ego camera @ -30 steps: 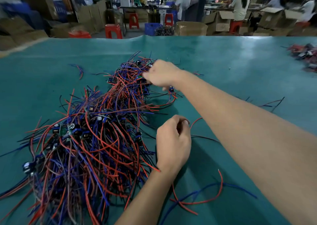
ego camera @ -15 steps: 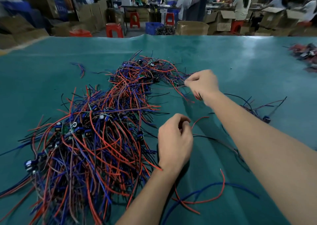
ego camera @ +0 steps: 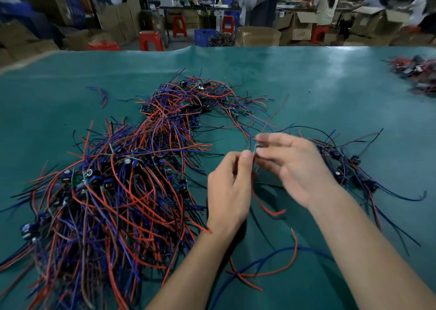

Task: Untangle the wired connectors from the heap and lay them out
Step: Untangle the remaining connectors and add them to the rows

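Between the two hands, a red wire (ego camera: 253,168) is pinched by the left hand (ego camera: 227,189) while the right hand (ego camera: 292,168), which half a second ago reached farther out, now meets it, blurred fingertips on the same strand. One big heap (ego camera: 113,191) lies left on the green table (ego camera: 330,85); a smaller pulled-out bunch (ego camera: 346,168) sits right, another pile (ego camera: 417,72) far right.

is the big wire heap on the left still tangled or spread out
Tangled. The heap is a dense knot of crossing red, blue and black wires; only a small bunch lies apart at right.
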Tool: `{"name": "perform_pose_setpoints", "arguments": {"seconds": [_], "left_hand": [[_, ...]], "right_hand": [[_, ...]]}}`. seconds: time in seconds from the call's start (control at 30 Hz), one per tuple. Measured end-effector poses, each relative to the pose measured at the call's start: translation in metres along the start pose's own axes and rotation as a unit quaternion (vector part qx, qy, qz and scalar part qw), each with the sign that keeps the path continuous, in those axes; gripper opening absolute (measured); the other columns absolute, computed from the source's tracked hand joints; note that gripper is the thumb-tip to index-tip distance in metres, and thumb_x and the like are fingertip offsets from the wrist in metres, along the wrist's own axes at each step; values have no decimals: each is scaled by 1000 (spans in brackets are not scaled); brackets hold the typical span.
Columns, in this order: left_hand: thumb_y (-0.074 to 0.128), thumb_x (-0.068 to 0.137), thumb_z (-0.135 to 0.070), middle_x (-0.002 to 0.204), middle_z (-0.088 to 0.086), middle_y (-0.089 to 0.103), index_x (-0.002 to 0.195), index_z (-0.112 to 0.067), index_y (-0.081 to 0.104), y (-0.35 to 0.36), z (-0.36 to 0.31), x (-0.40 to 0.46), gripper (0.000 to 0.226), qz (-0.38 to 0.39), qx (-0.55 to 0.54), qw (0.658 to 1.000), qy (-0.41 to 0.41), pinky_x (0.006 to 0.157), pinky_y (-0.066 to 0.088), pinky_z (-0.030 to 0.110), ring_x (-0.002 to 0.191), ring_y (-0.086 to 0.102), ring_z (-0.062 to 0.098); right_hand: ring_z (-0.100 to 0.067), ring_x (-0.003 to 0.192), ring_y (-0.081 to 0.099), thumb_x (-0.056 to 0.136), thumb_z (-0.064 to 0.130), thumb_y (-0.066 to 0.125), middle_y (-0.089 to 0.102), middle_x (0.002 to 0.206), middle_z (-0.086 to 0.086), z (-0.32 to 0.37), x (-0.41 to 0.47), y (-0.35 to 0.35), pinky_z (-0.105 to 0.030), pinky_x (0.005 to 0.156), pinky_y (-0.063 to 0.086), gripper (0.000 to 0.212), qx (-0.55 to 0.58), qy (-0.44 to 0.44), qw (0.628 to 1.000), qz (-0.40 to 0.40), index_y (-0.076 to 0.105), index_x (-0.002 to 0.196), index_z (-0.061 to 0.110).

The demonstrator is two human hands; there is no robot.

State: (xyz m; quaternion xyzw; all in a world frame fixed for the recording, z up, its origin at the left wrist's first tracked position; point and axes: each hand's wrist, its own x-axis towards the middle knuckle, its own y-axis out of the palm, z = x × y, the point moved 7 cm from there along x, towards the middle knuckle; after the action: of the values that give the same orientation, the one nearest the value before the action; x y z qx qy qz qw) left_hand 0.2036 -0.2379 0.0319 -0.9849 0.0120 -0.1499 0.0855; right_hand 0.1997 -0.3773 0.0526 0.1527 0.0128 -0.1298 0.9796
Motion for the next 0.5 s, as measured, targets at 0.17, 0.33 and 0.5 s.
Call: {"name": "perform_pose_setpoints", "arguments": {"seconds": [0.17, 0.33, 0.5], "left_hand": [[65, 95, -26, 78, -2, 74, 102, -17, 73, 4, 3, 2, 14, 10, -7, 1000, -4, 77, 57, 40, 75, 70, 16], [62, 97, -19, 63, -10, 66, 91, -19, 72, 0, 0, 1, 12, -21, 30, 999, 23, 67, 53, 32, 59, 59, 4], [60, 97, -14, 57, -10, 59, 83, -18, 68, 2, 2, 2, 17, -6, 15, 1000, 23, 61, 48, 31, 54, 51, 5]], "right_hand": [[-15, 72, 70, 82, -19, 62, 69, 81, -6, -12, -1, -6, -24, 69, 60, 35, 29, 38, 999, -10, 67, 109, 4], [-13, 68, 69, 67, 8, 79, 72, 76, -4, -13, 1, -6, -20, 65, 56, 26, 40, 42, 998, -14, 67, 90, 9], [-16, 66, 66, 83, 8, 74, 72, 78, -8, -20, 2, -10, -20, 59, 55, 11, 16, 59, 998, -12, 74, 92, 1]]}}
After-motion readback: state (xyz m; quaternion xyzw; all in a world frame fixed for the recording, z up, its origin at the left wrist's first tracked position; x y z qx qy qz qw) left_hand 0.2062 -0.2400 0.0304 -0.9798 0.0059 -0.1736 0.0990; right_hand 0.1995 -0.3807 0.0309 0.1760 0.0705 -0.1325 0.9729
